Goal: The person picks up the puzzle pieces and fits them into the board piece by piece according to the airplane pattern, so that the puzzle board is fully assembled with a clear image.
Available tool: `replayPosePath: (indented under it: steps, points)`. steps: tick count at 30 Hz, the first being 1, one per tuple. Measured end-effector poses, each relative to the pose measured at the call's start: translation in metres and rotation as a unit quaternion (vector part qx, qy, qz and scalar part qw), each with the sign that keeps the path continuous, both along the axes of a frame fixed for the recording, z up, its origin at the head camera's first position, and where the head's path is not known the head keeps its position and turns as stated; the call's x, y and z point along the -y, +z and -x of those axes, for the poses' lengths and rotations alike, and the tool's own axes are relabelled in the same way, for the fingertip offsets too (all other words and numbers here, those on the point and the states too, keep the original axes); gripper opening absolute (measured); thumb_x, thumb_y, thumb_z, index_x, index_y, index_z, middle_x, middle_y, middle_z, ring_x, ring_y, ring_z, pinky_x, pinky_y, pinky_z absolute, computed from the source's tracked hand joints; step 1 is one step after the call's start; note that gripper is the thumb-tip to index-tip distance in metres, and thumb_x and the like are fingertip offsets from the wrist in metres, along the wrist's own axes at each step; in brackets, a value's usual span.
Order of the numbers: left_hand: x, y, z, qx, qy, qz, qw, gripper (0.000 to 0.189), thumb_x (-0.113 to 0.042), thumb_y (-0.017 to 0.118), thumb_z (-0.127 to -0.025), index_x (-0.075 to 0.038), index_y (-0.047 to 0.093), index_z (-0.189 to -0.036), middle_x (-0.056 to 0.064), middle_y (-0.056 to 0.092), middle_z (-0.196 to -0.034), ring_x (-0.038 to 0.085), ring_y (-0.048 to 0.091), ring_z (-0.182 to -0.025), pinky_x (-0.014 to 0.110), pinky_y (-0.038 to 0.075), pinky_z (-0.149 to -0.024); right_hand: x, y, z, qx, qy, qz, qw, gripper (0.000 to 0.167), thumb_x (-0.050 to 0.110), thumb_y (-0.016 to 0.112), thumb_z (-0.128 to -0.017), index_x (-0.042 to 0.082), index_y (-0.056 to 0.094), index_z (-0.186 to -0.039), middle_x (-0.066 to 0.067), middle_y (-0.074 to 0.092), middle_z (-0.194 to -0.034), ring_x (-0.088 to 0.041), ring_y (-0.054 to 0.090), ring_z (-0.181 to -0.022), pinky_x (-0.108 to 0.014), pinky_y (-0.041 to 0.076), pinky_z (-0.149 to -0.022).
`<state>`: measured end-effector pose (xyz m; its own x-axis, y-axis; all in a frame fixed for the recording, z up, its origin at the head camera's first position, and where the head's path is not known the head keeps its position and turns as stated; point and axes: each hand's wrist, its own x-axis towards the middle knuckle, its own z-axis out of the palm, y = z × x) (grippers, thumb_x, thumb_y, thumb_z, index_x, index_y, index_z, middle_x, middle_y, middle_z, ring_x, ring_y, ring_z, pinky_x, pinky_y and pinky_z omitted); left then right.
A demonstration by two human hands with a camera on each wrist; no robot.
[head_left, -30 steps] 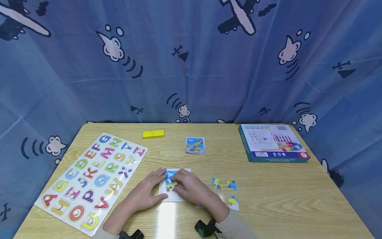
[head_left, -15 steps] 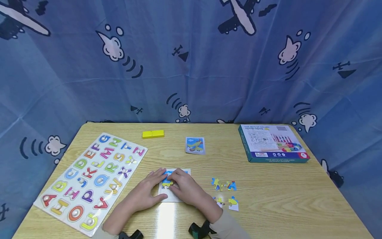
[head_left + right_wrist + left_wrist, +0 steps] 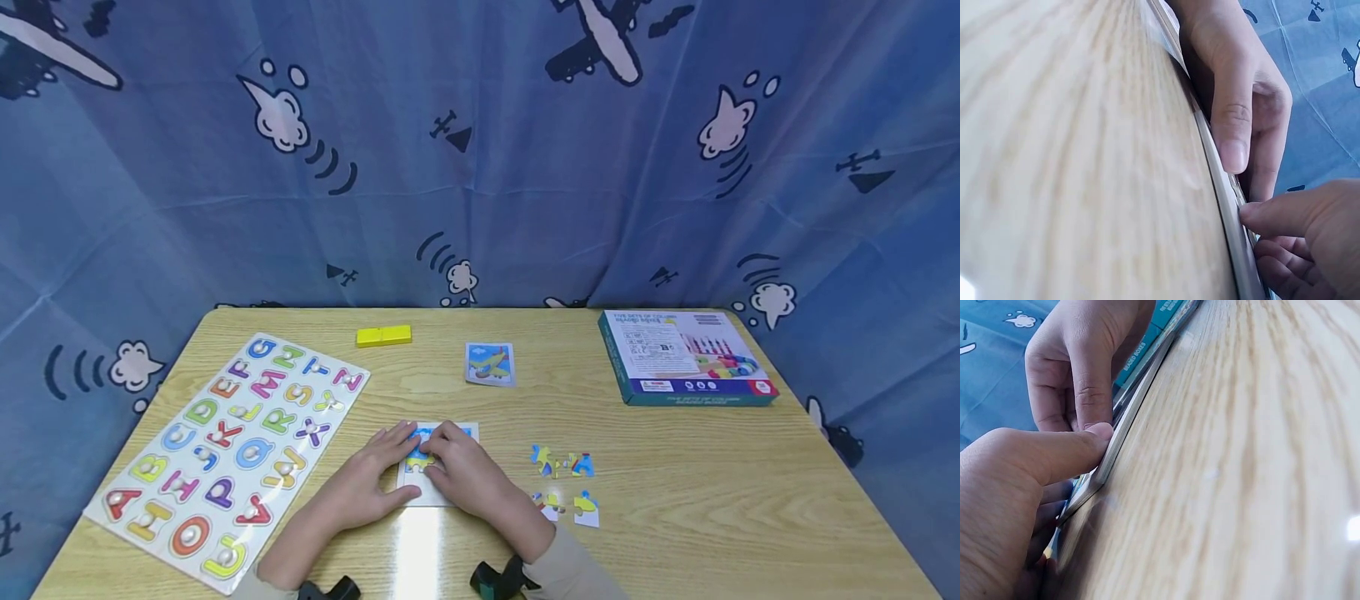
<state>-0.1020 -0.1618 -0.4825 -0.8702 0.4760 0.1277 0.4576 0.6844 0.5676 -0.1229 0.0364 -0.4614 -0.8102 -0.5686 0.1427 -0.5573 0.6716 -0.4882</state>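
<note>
A small white puzzle board [image 3: 435, 499] lies near the table's front, with blue and yellow puzzle pieces [image 3: 418, 461] in its left part. My left hand [image 3: 366, 477] rests over the board's left side, fingers extended and thumb at the near edge. In the left wrist view, the left thumb [image 3: 1079, 450] touches the board's rim. My right hand [image 3: 471, 472] bends over the board, its curled fingertips and thumb pinching a puzzle piece that they mostly hide. The right wrist view shows the right thumb [image 3: 1272, 215] low at the board's edge.
Several loose puzzle pieces [image 3: 582, 464] lie right of the board. A picture card [image 3: 491, 364] with a yellow plane is behind it. A letter board [image 3: 225, 458] covers the left side; a yellow block [image 3: 384, 336] and a boxed set [image 3: 690, 358] stand toward the back.
My right hand has shifted slightly left and up over the board, then nearly stopped. Its forearm uncovers a loose puzzle piece at the right. My left hand stays in place.
</note>
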Motion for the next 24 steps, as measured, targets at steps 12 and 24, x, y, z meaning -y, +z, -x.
replayPosePath:
  steps: [12, 24]
  points:
    - [-0.0013, 0.0006, -0.0015, -0.008, 0.009, 0.001, 0.9999, 0.066, -0.045, 0.062, -0.089, -0.007, 0.046, -0.14, 0.004, 0.036, -0.151, 0.024, 0.03, -0.141, 0.045, 0.025, -0.117, -0.0009, -0.0008, -0.0001, -0.011, 0.01, 0.014, 0.9998, 0.022, 0.014, 0.067, -0.087, 0.004, 0.072, -0.106, -0.001, 0.057, -0.101, -0.005, 0.053, -0.083, -0.014, 0.05, -0.072]
    - [-0.0052, -0.0033, 0.0009, -0.026, 0.036, -0.028, 0.9986, 0.045, -0.025, 0.061, -0.092, -0.007, 0.054, -0.133, 0.004, 0.044, -0.146, 0.02, 0.037, -0.138, 0.042, 0.028, -0.115, -0.0017, -0.0011, -0.0003, 0.007, 0.002, 0.028, 0.9996, 0.022, 0.013, 0.067, -0.087, 0.004, 0.073, -0.106, -0.001, 0.056, -0.102, -0.003, 0.05, -0.078, -0.012, 0.048, -0.068]
